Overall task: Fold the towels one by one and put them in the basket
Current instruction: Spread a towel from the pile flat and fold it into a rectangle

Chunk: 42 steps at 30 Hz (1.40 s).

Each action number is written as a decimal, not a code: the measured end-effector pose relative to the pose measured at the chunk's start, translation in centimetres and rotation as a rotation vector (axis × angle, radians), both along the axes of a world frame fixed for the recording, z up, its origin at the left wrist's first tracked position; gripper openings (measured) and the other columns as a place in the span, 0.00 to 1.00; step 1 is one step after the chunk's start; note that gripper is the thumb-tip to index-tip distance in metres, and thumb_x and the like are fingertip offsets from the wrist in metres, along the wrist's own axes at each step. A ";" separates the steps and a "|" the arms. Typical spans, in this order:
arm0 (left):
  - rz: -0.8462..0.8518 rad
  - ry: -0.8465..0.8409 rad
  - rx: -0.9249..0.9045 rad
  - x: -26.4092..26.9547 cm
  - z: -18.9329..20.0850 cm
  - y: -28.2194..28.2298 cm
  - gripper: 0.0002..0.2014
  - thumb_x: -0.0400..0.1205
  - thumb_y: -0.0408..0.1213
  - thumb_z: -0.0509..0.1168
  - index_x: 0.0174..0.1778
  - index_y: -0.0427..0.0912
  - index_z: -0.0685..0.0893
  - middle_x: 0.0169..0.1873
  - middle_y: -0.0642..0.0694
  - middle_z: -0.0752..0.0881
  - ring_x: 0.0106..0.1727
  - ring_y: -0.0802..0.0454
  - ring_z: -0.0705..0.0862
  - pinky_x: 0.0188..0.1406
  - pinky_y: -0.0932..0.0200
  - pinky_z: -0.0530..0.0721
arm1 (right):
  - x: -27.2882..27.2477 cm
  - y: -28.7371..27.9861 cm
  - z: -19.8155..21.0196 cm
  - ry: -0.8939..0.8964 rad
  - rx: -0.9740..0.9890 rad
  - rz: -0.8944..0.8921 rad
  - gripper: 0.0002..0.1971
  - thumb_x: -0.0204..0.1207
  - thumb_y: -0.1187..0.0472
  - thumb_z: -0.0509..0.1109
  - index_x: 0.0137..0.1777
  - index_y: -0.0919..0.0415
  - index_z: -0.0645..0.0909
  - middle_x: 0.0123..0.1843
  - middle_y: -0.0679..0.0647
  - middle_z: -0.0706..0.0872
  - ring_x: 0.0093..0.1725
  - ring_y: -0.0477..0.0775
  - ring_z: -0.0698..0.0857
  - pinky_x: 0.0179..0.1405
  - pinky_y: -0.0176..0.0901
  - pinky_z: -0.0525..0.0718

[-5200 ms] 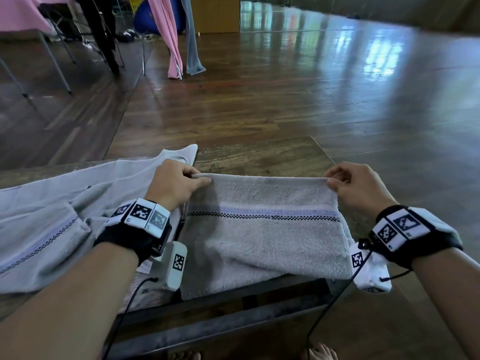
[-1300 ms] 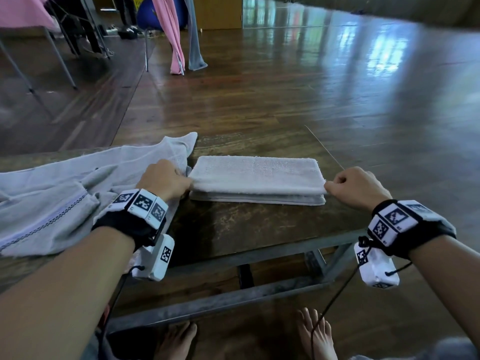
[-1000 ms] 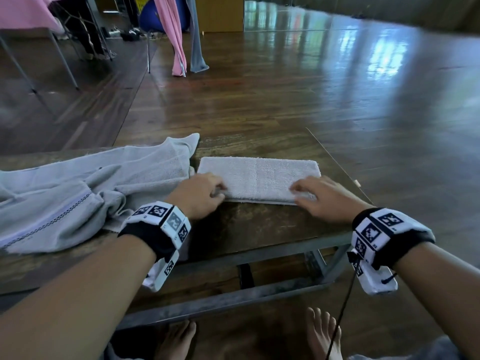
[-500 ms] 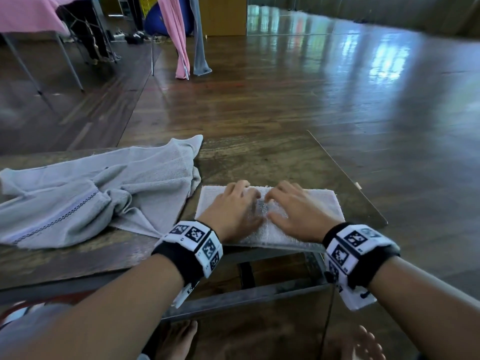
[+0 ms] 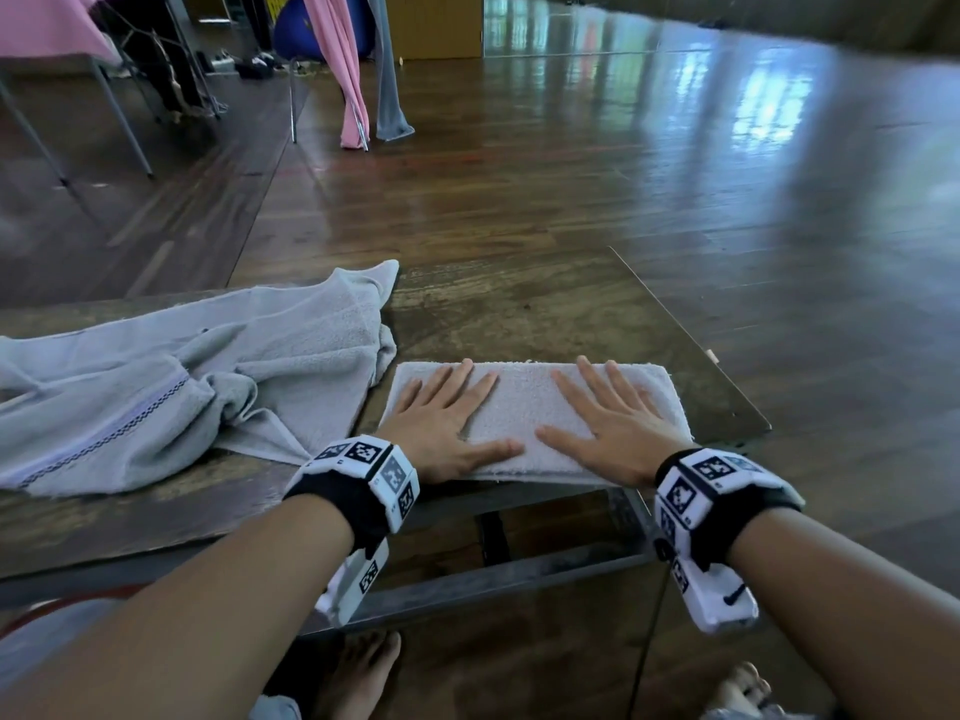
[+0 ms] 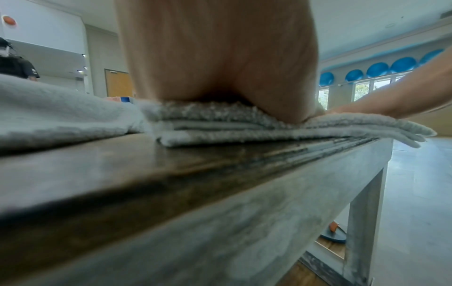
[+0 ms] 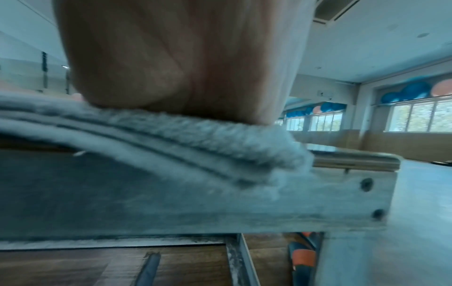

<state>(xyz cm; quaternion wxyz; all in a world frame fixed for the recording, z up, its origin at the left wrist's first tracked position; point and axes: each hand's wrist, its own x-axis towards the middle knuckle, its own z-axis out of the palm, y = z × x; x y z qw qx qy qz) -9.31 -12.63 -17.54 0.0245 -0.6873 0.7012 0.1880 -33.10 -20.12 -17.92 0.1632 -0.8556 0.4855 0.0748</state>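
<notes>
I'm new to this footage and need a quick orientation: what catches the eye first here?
Both hands, the left hand and right hand, press flat on a folded towel at the table's near edge. To their left lies a rumpled unfolded towel. No basket shows.

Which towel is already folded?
The folded towel under both flat hands, at the table's near edge. The crumpled towel to its left has a checked stripe.

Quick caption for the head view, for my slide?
Both hands, left and right, press flat on a folded towel at the table edge.
</notes>
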 end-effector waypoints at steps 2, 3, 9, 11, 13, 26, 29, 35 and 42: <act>0.001 -0.005 0.016 0.8 0.2 0.2 0.54 0.62 0.87 0.42 0.82 0.69 0.31 0.84 0.58 0.30 0.84 0.57 0.29 0.83 0.46 0.31 | -1.3 -0.7 0.7 0.046 0.057 -0.060 0.59 0.54 0.07 0.38 0.84 0.32 0.27 0.85 0.41 0.22 0.85 0.50 0.24 0.82 0.59 0.31; 0.001 -0.008 0.023 1.1 0.2 0.2 0.55 0.62 0.88 0.43 0.81 0.69 0.31 0.84 0.58 0.29 0.84 0.57 0.29 0.83 0.47 0.31 | -1.9 -1.0 1.1 0.068 0.092 -0.091 0.63 0.50 0.06 0.39 0.84 0.33 0.26 0.85 0.43 0.21 0.85 0.51 0.24 0.82 0.61 0.32; 0.015 -0.016 0.060 1.7 0.6 0.5 0.57 0.59 0.89 0.44 0.80 0.70 0.30 0.84 0.57 0.28 0.84 0.55 0.28 0.82 0.46 0.30 | -1.9 -0.8 3.2 0.197 0.178 -0.152 0.70 0.45 0.06 0.45 0.86 0.39 0.26 0.87 0.48 0.22 0.87 0.55 0.26 0.82 0.70 0.31; 0.026 -0.015 0.064 1.6 0.6 0.5 0.58 0.58 0.89 0.44 0.81 0.70 0.30 0.84 0.56 0.28 0.84 0.55 0.28 0.82 0.46 0.30 | -1.2 0.0 3.8 0.194 0.074 -0.136 0.64 0.59 0.11 0.49 0.89 0.45 0.34 0.89 0.53 0.28 0.88 0.57 0.29 0.83 0.68 0.32; 0.038 -0.028 0.065 1.5 0.7 0.4 0.58 0.59 0.89 0.45 0.81 0.69 0.30 0.84 0.55 0.28 0.84 0.54 0.28 0.82 0.45 0.31 | -0.6 1.2 4.5 0.134 -0.114 -0.077 0.51 0.72 0.19 0.55 0.89 0.48 0.50 0.91 0.59 0.46 0.90 0.60 0.44 0.86 0.65 0.46; 0.146 -0.186 -0.031 -1.1 3.5 -0.5 0.53 0.66 0.84 0.40 0.82 0.56 0.62 0.82 0.41 0.64 0.82 0.41 0.61 0.79 0.38 0.59 | 3.4 3.5 5.7 0.035 0.030 -0.071 0.34 0.81 0.34 0.61 0.82 0.50 0.66 0.79 0.62 0.68 0.76 0.63 0.74 0.73 0.57 0.75; 0.176 -0.200 -0.034 -1.0 4.6 -0.8 0.37 0.75 0.77 0.49 0.73 0.57 0.75 0.74 0.39 0.73 0.76 0.39 0.69 0.73 0.38 0.65 | 3.8 2.5 5.9 0.005 0.080 -0.086 0.30 0.84 0.39 0.61 0.81 0.54 0.67 0.82 0.62 0.66 0.81 0.64 0.68 0.79 0.63 0.71; 0.108 -0.081 0.150 -0.3 6.4 -2.4 0.26 0.81 0.65 0.56 0.63 0.51 0.85 0.63 0.45 0.85 0.63 0.43 0.81 0.63 0.48 0.79 | 4.4 2.7 6.2 -0.146 0.002 -0.151 0.26 0.84 0.40 0.61 0.76 0.52 0.70 0.71 0.58 0.76 0.69 0.60 0.77 0.65 0.58 0.79; 0.098 0.042 0.168 1.0 7.2 -2.5 0.21 0.85 0.56 0.60 0.71 0.54 0.79 0.65 0.49 0.81 0.61 0.49 0.81 0.60 0.53 0.78 | 3.7 2.7 5.7 -0.138 0.076 -0.095 0.28 0.86 0.47 0.61 0.84 0.54 0.64 0.75 0.57 0.73 0.74 0.60 0.74 0.70 0.53 0.74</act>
